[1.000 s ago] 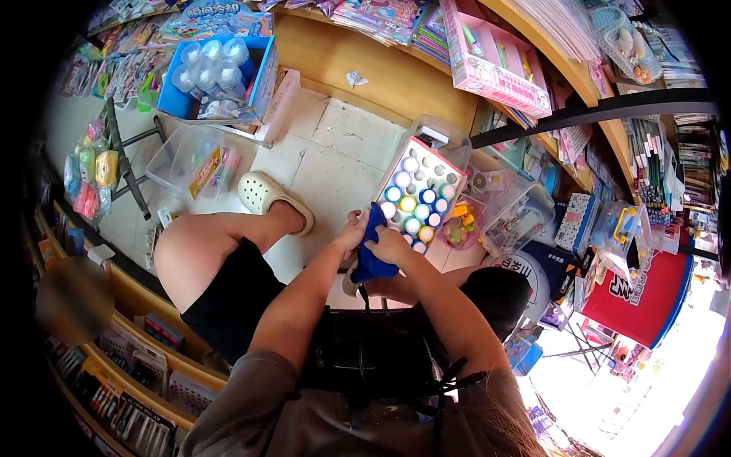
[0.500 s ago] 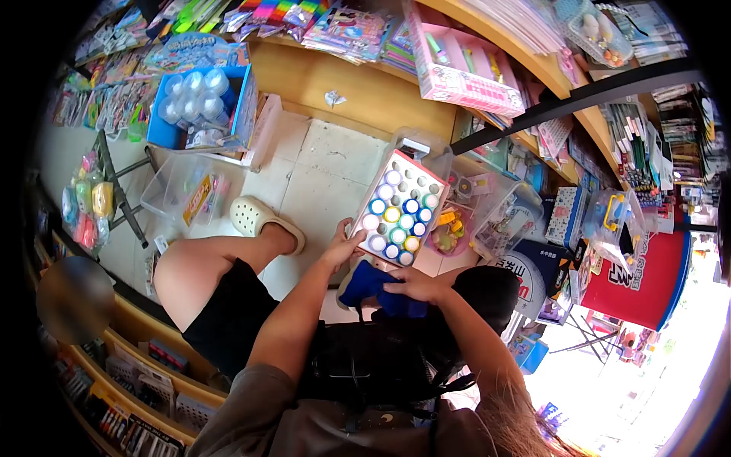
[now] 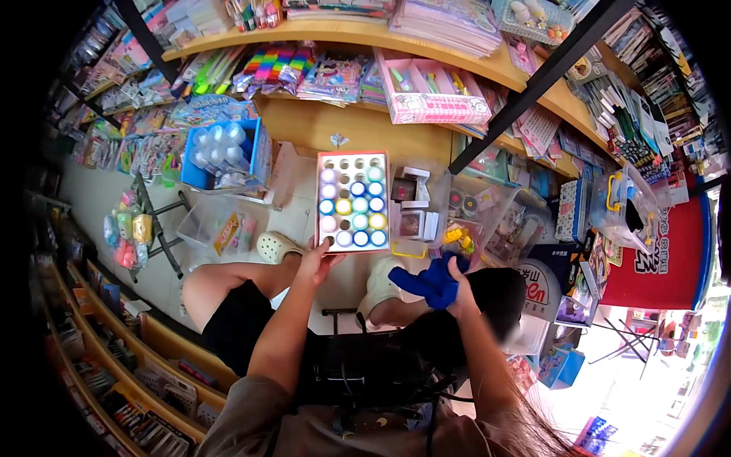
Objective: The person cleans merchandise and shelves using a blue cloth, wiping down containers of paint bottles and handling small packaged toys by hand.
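My left hand is closed on the near left corner of a shallow red-edged box. Round-topped containers, with white tops and blue, yellow, green or pink rims, stand in rows of holes in it; several holes, mostly along the far rows, hold none. What is inside the containers does not show. Bunched in my right hand, over my right knee, is a blue cloth, apart from the box.
A clear bin with small boxes stands right of the held box, beside yellow toys. A blue carton of clear-topped bottles and a clear tub are at left. Shelves run along the back; a black post slants at right.
The box has moved left and turned from tilted to nearly straight. My right hand has lifted the blue cloth away from the box's near edge, to the right. The view has shifted.
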A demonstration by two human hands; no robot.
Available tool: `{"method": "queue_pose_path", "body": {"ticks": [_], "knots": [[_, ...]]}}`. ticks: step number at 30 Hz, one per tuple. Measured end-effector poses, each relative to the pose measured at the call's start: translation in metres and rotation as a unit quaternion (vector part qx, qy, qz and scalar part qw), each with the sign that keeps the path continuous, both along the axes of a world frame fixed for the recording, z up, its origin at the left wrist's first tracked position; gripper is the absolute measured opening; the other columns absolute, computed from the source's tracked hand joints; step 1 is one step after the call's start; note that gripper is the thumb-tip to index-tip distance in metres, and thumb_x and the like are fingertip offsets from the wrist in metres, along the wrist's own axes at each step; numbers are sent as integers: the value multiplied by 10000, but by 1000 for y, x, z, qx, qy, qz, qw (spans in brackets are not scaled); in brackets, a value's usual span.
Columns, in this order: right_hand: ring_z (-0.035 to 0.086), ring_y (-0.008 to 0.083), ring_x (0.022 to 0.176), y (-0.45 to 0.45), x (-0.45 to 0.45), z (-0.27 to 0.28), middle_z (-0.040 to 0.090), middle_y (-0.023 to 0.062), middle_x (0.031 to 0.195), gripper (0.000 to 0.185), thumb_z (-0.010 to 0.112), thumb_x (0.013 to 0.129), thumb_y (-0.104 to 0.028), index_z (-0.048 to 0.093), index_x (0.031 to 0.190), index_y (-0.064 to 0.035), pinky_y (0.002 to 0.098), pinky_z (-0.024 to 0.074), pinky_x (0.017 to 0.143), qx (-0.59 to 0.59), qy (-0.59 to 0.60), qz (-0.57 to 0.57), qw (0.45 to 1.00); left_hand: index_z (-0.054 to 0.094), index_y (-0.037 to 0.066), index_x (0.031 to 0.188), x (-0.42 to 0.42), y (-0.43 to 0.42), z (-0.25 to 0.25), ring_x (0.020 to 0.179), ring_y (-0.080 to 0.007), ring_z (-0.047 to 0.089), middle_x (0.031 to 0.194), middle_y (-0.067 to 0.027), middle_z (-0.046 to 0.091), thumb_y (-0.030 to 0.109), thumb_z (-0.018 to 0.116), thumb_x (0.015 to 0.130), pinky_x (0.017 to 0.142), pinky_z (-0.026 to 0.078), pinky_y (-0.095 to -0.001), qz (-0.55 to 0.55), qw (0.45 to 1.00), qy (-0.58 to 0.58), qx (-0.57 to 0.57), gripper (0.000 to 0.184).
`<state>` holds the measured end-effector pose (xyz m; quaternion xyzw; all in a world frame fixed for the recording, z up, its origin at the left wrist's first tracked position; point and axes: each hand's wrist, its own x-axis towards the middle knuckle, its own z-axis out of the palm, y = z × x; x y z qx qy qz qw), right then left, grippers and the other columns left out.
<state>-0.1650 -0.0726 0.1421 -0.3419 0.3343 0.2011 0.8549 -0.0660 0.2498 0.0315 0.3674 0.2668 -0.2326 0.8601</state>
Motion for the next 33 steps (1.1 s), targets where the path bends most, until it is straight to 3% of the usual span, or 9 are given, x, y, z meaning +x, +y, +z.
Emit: {"method": "queue_pose_path", "body": {"ticks": [2, 7, 10, 17, 22, 28, 30, 32, 33], "knots": [[622, 206, 843, 13, 2, -12, 625, 71, 970, 457, 583, 844, -460, 557, 1059, -57, 334, 509, 733, -148, 22, -7, 989, 368, 107, 1258, 3, 13, 6, 1044, -277, 552, 1191, -91, 503, 130, 528, 903, 831, 522, -466, 27, 1000, 3, 2, 390], [629, 198, 885, 16, 3, -13, 630, 84, 1005, 405, 604, 870, -313, 544, 1123, -3, 328, 511, 800, -139, -4, 100, 985, 367, 113, 1248, -4, 39, 16, 995, -251, 562, 1104, -76, 522, 150, 515, 917, 855, 507, -457, 92, 996, 15, -12, 364], [630, 186, 805, 17, 1, -14, 630, 77, 951, 422, 625, 855, -321, 531, 1119, -5, 317, 518, 739, -128, -27, 50, 990, 352, 124, 1261, -13, 42, 26, 1011, -252, 554, 1116, -72, 518, 156, 513, 919, 860, 503, -458, 111, 994, -10, 17, 380], [608, 226, 902, 9, 3, -13, 616, 93, 1054, 429, 487, 919, -374, 514, 1181, -35, 385, 492, 824, -59, -121, -56, 989, 318, 116, 1290, -26, 35, 31, 1067, -290, 528, 1172, -99, 486, 111, 466, 932, 885, 484, -503, 125, 992, -5, -12, 388], [600, 244, 926, 3, 11, -40, 610, 92, 1072, 430, 491, 915, -369, 504, 1198, -45, 398, 475, 853, -47, -114, -99, 987, 311, 130, 1332, -26, 45, 25, 1104, -295, 501, 1213, -107, 463, 81, 469, 923, 905, 477, -483, 100, 995, -5, 10, 441], [602, 248, 904, 5, 19, -44, 614, 81, 1041, 445, 467, 913, -413, 495, 1223, -95, 399, 490, 817, -21, -131, -67, 989, 370, 105, 1290, -29, 63, 88, 1014, -279, 561, 1136, -99, 516, 60, 499, 903, 850, 512, -480, 126, 988, -78, -31, 410], [609, 251, 852, 9, 19, -37, 622, 73, 983, 439, 439, 916, -445, 505, 1206, -122, 387, 507, 711, -28, -139, -69, 988, 365, 92, 1298, -36, 74, 145, 1029, -277, 558, 1163, -109, 511, 73, 501, 906, 865, 509, -462, 124, 987, -97, -7, 415], [612, 255, 799, -1, 18, -37, 626, 67, 941, 434, 426, 914, -468, 517, 1182, -138, 372, 491, 588, -9, -144, 15, 989, 346, 73, 1319, -43, 97, 175, 1040, -282, 560, 1175, -116, 509, 80, 494, 911, 872, 508, -449, 151, 979, -136, 5, 434], [607, 219, 752, 7, 19, -29, 604, 65, 885, 437, 452, 917, -438, 515, 1162, -81, 320, 418, 403, -9, -129, -26, 991, 340, 74, 1324, -49, 110, 197, 1033, -280, 565, 1179, -116, 510, 89, 485, 916, 872, 510, -442, 164, 973, -165, 13, 433]]}}
